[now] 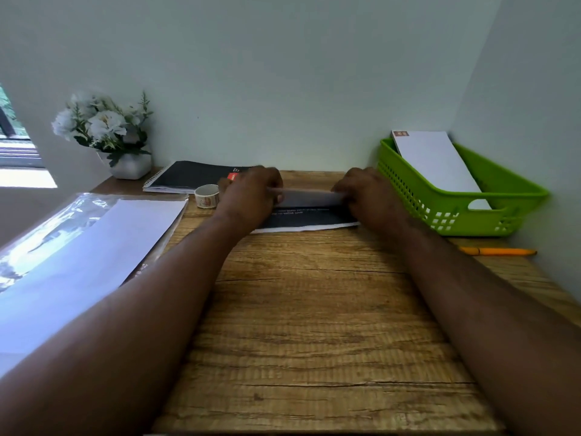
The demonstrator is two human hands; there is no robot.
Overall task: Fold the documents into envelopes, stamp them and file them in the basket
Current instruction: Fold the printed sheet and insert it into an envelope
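step: folding | both hands, left hand (pixel 251 191) and right hand (pixel 366 191), pinch dark printed paper document (pixel 309 217) on wooden worktop (pixel 314 309) | done: one stamped white envelope (pixel 435 158) in green plastic basket (pixel 452 212) | left: enveloping, stamping, filing

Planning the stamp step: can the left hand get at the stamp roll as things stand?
Probably yes. The stamp roll stands just left of the left hand with bare desk between them, nothing in the way. But that hand is holding the document and would have to let go first.
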